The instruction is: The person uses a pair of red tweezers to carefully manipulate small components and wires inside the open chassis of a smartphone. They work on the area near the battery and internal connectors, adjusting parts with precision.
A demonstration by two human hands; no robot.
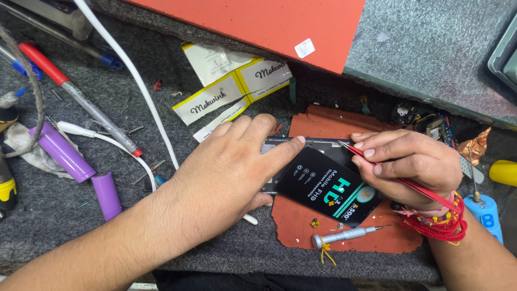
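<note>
A dark phone (301, 146) lies on a worn red mat (323, 123), partly covered by a black screen-assembly card (323, 186) with green and white print. My left hand (226, 170) presses flat on the phone's left part, its forefinger stretched along the top edge. My right hand (412, 164), with red threads round the wrist, grips red tweezers (377, 164) whose tip touches the phone's top edge near my left forefinger.
A small silver screwdriver (344, 234) lies on the mat's front edge. Two purple cylinder cells (81, 167), a red-handled tool (75, 91), a white cable (134, 81), yellow-and-white packaging (231, 89), a blue-handled tool (484, 213) and small circuit parts (425, 121) lie about on the grey felt.
</note>
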